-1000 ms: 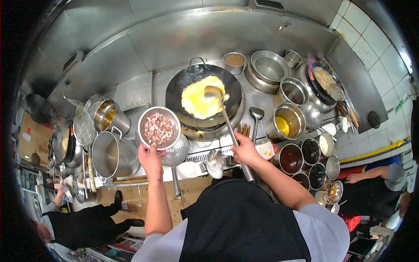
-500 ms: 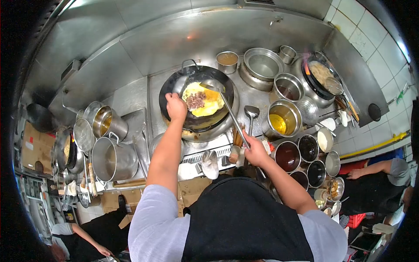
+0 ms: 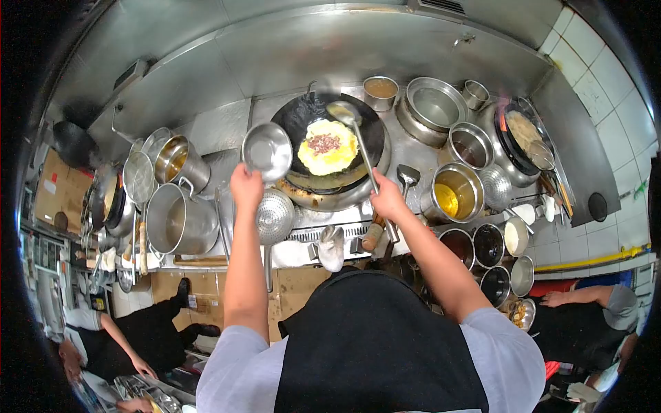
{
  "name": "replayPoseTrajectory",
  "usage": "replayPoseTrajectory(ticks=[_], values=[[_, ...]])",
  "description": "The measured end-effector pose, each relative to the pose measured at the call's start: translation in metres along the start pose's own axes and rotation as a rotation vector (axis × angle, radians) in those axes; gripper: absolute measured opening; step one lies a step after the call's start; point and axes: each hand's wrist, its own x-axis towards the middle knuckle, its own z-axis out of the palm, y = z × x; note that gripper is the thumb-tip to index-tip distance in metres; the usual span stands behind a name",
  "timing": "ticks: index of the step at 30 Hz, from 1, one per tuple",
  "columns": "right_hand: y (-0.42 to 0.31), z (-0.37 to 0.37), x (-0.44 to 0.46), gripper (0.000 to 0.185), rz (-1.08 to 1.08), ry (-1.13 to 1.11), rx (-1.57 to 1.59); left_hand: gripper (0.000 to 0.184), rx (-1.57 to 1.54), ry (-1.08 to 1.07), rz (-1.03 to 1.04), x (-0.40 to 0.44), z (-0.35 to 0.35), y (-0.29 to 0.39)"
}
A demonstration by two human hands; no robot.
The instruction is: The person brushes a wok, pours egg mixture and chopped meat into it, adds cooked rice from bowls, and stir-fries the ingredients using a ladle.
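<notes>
The left hand (image 3: pixel 246 186) is gripping a metal bowl (image 3: pixel 267 148) at nine o'clock of the wok (image 3: pixel 292 113); the right hand (image 3: pixel 389 196) is gripping a ladle (image 3: pixel 342 112) near the egg (image 3: pixel 329 164).
</notes>
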Motion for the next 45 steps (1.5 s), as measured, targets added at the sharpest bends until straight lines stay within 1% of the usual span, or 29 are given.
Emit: replayPoseTrajectory(ticks=[1,3,4,5,7,9,10,11,12,15,17,19,21,22,24,25,27,28,29,31,33,34,35,37,39,41,42,43,45], values=[[0.007,0.007,0.001,0.069,-0.002,-0.009,0.000,0.017,-0.237,-0.113,-0.268,-0.018,-0.009,-0.009],[0.020,0.018,0.000,0.070,-0.181,-0.118,0.075,0.016,-0.551,-0.086,-0.389,-0.061,-0.020,-0.039],[-0.009,-0.001,-0.015,0.071,0.042,-0.324,0.121,0.018,-0.622,-0.095,-0.455,-0.086,-0.032,-0.044],[-0.007,-0.003,-0.029,0.071,0.045,-0.332,0.118,0.021,-0.692,-0.102,-0.522,-0.109,-0.045,-0.046],[0.007,-0.014,-0.062,0.072,-0.064,-0.364,0.225,0.025,-0.676,-0.046,-0.639,-0.152,-0.066,-0.051],[-0.006,-0.050,-0.084,0.073,-0.248,-0.330,0.175,0.025,-0.684,-0.007,-0.718,-0.186,-0.082,-0.056],[-0.010,-0.068,-0.082,0.073,-0.057,-0.420,0.157,0.025,-0.683,-0.006,-0.716,-0.196,-0.089,-0.057],[-0.010,-0.082,-0.079,0.073,0.138,-0.508,0.138,0.024,-0.718,-0.010,-0.762,-0.205,-0.095,-0.057],[0.003,-0.082,-0.072,0.073,-0.033,-0.398,-0.009,0.024,-0.753,-0.015,-0.810,-0.209,-0.098,-0.058],[0.013,-0.059,-0.031,0.075,-0.095,-0.237,-0.148,0.018,-0.758,-0.016,-0.788,-0.207,-0.094,-0.057],[0.008,-0.026,-0.014,0.077,-0.129,-0.163,-0.113,0.018,-0.798,-0.018,-0.791,-0.198,-0.088,-0.053],[-0.005,0.003,-0.015,0.075,-0.118,-0.234,-0.062,0.018,-0.876,-0.017,-0.781,-0.186,-0.081,-0.050],[-0.015,0.003,-0.036,0.073,-0.042,-0.371,0.055,0.017,-0.880,-0.027,-0.775,-0.177,-0.086,-0.045],[-0.024,-0.009,-0.048,0.073,-0.038,-0.367,0.055,0.015,-0.861,-0.005,-0.752,-0.173,-0.091,-0.038],[-0.029,-0.048,-0.067,0.077,-0.092,-0.469,0.111,0.010,-0.833,0.034,-0.708,-0.168,-0.095,-0.042],[-0.022,-0.062,-0.070,0.074,-0.022,-0.463,0.076,0.010,-0.834,0.032,-0.708,-0.166,-0.097,-0.043],[-0.010,-0.068,-0.061,0.074,-0.048,-0.355,-0.075,0.009,-0.779,0.024,-0.686,-0.162,-0.102,-0.042],[-0.002,-0.061,-0.052,0.074,-0.017,-0.286,-0.082,0.009,-0.780,0.009,-0.686,-0.159,-0.100,-0.043],[0.004,-0.051,-0.038,0.074,-0.007,-0.278,-0.087,0.009,-0.806,-0.002,-0.683,-0.156,-0.096,-0.045],[0.002,-0.015,-0.018,0.073,-0.055,-0.132,-0.082,0.009,-0.835,-0.027,-0.685,-0.152,-0.085,-0.049],[-0.009,0.020,-0.018,0.074,-0.039,-0.152,-0.081,0.009,-0.927,-0.117,-0.696,-0.145,-0.074,-0.056],[-0.034,0.023,-0.028,0.074,0.025,-0.232,-0.043,0.010,-0.944,-0.155,-0.701,-0.141,-0.073,-0.052],[-0.023,0.031,-0.039,0.073,0.009,-0.267,0.023,0.010,-0.940,-0.177,-0.701,-0.136,-0.073,-0.052],[-0.034,0.010,-0.069,0.072,-0.094,-0.292,0.156,0.010,-0.914,-0.215,-0.684,-0.129,-0.074,-0.055],[-0.054,-0.036,-0.084,0.075,0.109,-0.427,0.105,0.010,-0.881,-0.219,-0.672,-0.124,-0.075,-0.060],[-0.031,-0.047,-0.084,0.076,0.082,-0.329,0.022,0.010,-0.792,-0.232,-0.652,-0.124,-0.073,-0.070],[-0.052,-0.053,-0.073,0.075,0.196,-0.334,-0.084,0.009,-0.783,-0.257,-0.645,-0.122,-0.072,-0.070],[-0.048,-0.044,-0.065,0.074,0.151,-0.254,-0.113,0.009,-0.776,-0.280,-0.648,-0.121,-0.070,-0.069],[-0.034,-0.002,-0.048,0.075,0.052,-0.053,-0.163,0.009,-0.804,-0.379,-0.693,-0.119,-0.064,-0.065]])
